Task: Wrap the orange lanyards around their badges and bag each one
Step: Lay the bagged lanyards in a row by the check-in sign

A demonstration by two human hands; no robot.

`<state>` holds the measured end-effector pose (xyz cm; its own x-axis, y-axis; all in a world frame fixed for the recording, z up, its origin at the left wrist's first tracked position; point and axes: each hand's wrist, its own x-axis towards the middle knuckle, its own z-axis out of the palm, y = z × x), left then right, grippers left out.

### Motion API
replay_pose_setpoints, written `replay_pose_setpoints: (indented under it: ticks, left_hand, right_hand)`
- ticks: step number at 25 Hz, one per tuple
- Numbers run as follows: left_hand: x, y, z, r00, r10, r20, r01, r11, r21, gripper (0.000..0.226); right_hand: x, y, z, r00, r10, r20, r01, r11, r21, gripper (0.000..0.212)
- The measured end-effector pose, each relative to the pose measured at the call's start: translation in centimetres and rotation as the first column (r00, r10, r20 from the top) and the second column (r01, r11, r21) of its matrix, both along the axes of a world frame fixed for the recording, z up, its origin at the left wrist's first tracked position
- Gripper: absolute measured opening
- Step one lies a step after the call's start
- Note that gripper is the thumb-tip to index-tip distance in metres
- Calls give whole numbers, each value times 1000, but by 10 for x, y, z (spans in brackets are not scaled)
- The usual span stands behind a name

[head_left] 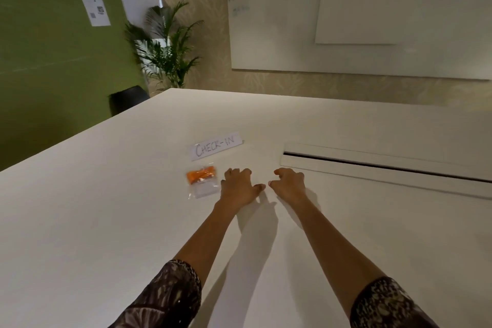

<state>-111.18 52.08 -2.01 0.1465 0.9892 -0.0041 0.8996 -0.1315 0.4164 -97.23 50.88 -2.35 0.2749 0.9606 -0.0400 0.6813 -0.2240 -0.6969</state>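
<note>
Just below the middle of the frame, the left hand (238, 186) and right hand (288, 183) lie palm-down and side by side on the smooth, matte white counter (106, 221). Their fingers are loosely bent and spread, holding nothing, and the thumb tips are close but apart. Patterned dark sleeves (170, 298) cover the upper forearms at the bottom edge. Just left of the left hand lies a small, crinkled clear plastic bag (203, 182); whether the little finger touches it I cannot tell. The bag's long axis runs up and down the frame, tilted slightly. The bundled orange lanyard (200, 175) fills its upper end, and the flat white badge (206, 190) points toward the bottom of the frame. Above the bag lies a white paper strip (216, 145) hand-lettered "CHECK-IN". To the right, a long dark slot (372, 165) is cut into a raised white panel. In the upper left stands a leafy green palm plant (170, 53) in a black pot (129, 98), beside a green wall (48, 48) with a printed sheet (94, 6). A glossy whiteboard (292, 21) fills the upper right.
</note>
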Motion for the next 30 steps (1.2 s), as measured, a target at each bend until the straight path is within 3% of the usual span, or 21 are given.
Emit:
replay_pose_setpoints:
  ticks: [7, 16, 21, 26, 30]
  left_hand:
    - [126, -38, -6, 961, -252, -113, 244, 967, -73, 71]
    - [284, -104, -6, 869, -471, -151, 460, 882, -101, 74]
    - [357, -138, -5, 843, -534, -64, 533, 846, -33, 68]
    - [404, -166, -9, 811, -567, -148, 575, 818, 21, 59]
    - [427, -177, -13, 802, -582, -133, 589, 808, 15, 50]
  right_hand:
    - [120, -69, -6, 940, -37, 340, 51, 998, -34, 54]
    - [270, -159, -5, 899, -233, 370, 284, 955, -90, 52]
    - [329, -207, 0, 883, -337, 327, 376, 925, -62, 51]
    - [377, -239, 7, 820, -466, 333, 501, 865, -24, 45]
    - [394, -252, 6, 797, -518, 310, 560, 827, -59, 39]
